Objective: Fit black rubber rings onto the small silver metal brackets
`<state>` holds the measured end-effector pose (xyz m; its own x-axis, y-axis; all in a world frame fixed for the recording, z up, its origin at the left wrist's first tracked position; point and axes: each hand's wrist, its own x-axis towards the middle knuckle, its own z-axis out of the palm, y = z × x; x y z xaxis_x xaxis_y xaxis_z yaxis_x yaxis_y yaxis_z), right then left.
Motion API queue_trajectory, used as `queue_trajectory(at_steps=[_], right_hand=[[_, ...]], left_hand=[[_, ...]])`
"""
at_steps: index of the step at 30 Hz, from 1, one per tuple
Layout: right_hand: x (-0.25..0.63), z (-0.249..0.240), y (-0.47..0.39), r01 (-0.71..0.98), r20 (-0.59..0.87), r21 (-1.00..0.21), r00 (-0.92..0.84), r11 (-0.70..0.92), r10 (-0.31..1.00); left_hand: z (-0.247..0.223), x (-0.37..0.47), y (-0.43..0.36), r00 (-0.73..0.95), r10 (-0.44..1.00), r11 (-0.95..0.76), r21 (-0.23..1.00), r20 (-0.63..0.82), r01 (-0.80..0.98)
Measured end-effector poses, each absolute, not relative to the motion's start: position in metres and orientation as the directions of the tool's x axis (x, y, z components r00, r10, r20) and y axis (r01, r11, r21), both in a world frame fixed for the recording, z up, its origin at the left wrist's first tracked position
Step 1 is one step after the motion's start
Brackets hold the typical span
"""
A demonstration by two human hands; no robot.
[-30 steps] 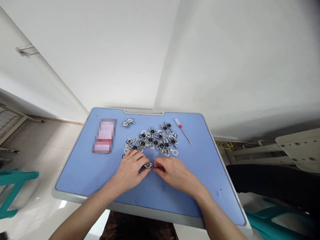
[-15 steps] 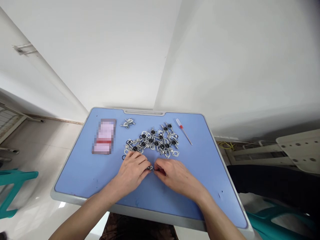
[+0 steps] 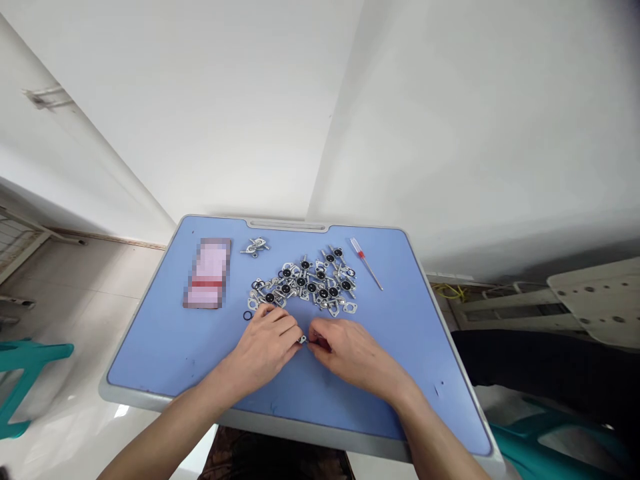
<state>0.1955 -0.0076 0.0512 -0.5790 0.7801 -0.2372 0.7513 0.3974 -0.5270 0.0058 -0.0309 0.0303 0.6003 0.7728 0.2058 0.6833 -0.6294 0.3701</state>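
Near the front of the blue tabletop, my left hand (image 3: 270, 340) pinches a small metal flange part (image 3: 302, 339), mostly covered by the fingers. My right hand (image 3: 345, 341) is closed close beside it, fingertips pressed together at the part's right end. Whatever those right fingers hold is hidden. Just beyond both hands spreads a pile of metal fittings with black round discs (image 3: 311, 287), mixed with loose flat flange plates (image 3: 350, 308). A black rubber ring (image 3: 247, 315) lies left of the pile, by my left knuckles.
A screwdriver with a clear and red handle (image 3: 361, 255) lies at the back right. Several metal fittings (image 3: 256, 247) form a small group at the back left, beside a blurred pink packet (image 3: 207, 273). Teal stools (image 3: 37, 350) stand beside the table (image 3: 200, 360).
My left fingers have shifted slightly around the metal flange part, which now shows less between the hands. My right hand stays nearly in place. The pile has not changed.
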Motion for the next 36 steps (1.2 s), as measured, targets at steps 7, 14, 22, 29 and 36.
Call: queue_trajectory(at_steps=[7,14,22,29,36], right_hand=[[0.197,0.053,-0.005,0.743,-0.234,-0.542,-0.582,0.392,0.779],[0.211,0.046,0.01,0.781,-0.048,-0.548,-0.387,0.299,0.921],[0.201,0.038,0.012,0.897,-0.036,-0.363,-0.285,0.253,0.958],[0.195,0.042,0.01,0.933,-0.13,-0.234,-0.309,0.274,0.942],[0.194,0.049,0.002,0.932,-0.151,-0.221,-0.323,0.287,0.934]], left_hand=[[0.028,0.006,-0.031,0.582,0.792,-0.602,0.397,0.185,0.693],[0.026,0.005,-0.031,0.54,0.824,-0.554,0.446,0.172,0.703],[0.025,0.005,-0.029,0.541,0.822,-0.56,0.429,0.179,0.709],[0.024,0.005,-0.028,0.537,0.824,-0.556,0.443,0.181,0.703],[0.024,0.004,-0.028,0.534,0.826,-0.55,0.459,0.181,0.697]])
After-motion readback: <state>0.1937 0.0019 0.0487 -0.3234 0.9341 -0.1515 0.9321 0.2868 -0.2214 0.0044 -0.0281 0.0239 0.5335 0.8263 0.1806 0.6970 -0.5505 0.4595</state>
